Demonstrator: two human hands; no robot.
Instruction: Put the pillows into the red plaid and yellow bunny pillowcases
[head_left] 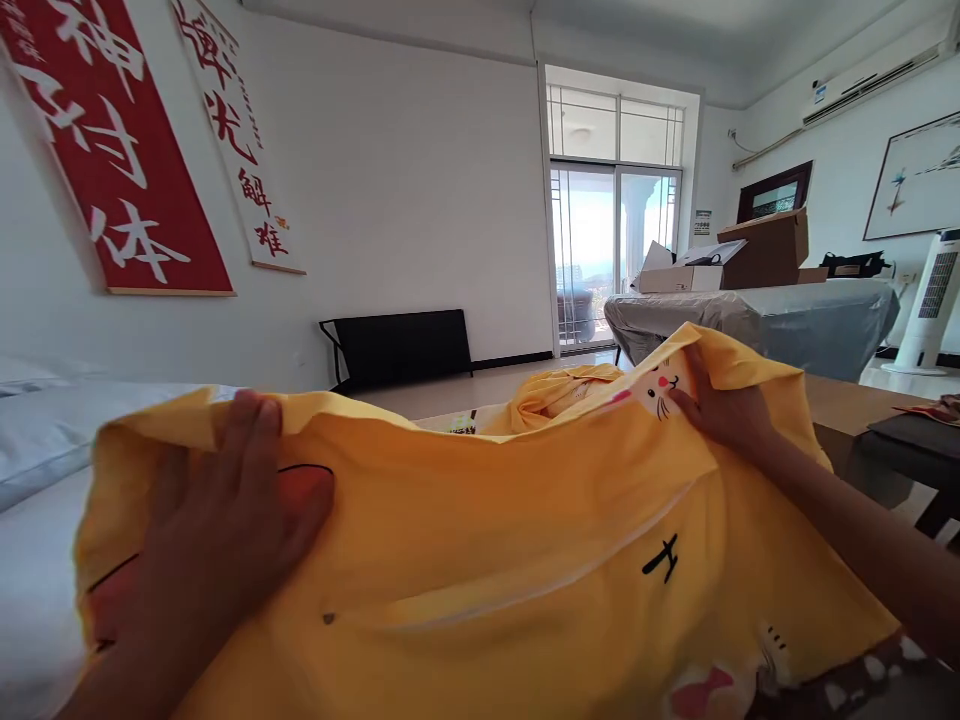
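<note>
- The yellow cloth [487, 510] was spread across the lower half of the frame, its upper edge raised near mid-height.
- The left hand [225, 520], at lower left, lay spread over the cloth with its fingertips at the upper edge; whether it was clenched on the fabric, I could not tell.
- The right hand [727, 405], right of centre, grasped the folded upper edge, its thumb beside a printed cat face [664, 390].
- At lower right the cloth bore a black mark [660, 557] shaped rather like an H, above a pink bow print [701, 692].
- Just beyond the raised edge, at centre, lay a bunched yellow fabric [566, 395]; the dark print [465, 422] to its left was too small to read.
- At upper left hung a red scroll [161, 200] with large white characters, among them 神 and 体.
- Beside it, a white scroll [232, 130] carried red characters, the lowest appearing to read 解难.
- At upper right, the air conditioner [877, 85] had a blue-and-white label [820, 94], and a notice [703, 222] was fixed near the glass door [585, 230]; both were illegible.
</note>
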